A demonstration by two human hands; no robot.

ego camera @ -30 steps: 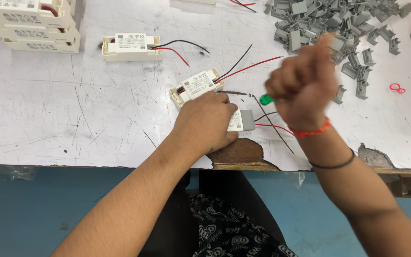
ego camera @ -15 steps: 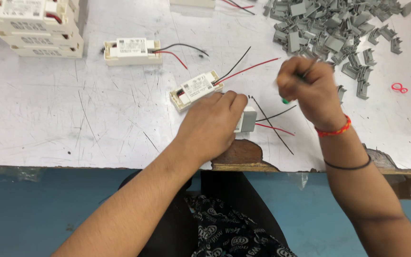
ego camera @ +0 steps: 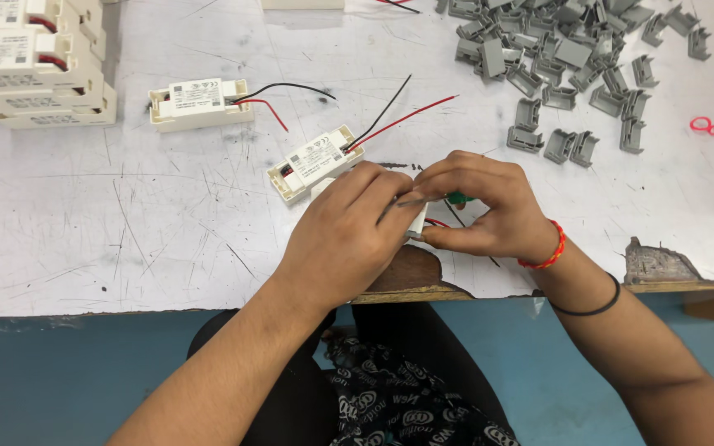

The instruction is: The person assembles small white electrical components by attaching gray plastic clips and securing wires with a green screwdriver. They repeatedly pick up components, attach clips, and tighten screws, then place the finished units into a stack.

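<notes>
My left hand [ego camera: 349,235] covers and grips a small white box-shaped unit [ego camera: 417,221] near the table's front edge; only one white corner shows. My right hand [ego camera: 485,206] holds a green-handled screwdriver [ego camera: 456,198] whose metal tip points left at that unit. Red and black wires run out from under both hands. A second white unit [ego camera: 314,162] with red and black leads lies just behind my left hand, and a third white unit [ego camera: 200,103] lies farther left.
A stack of white units [ego camera: 30,70] stands at the back left. Several grey plastic clips [ego camera: 568,66] are heaped at the back right, with a small red ring [ego camera: 706,125] beside them. The white tabletop [ego camera: 126,239] is scratched, its front edge [ego camera: 663,268] chipped.
My right hand has come down from a raised fist and moved left with the screwdriver, meeting my left hand over the white unit. My left hand has stayed on the unit.
</notes>
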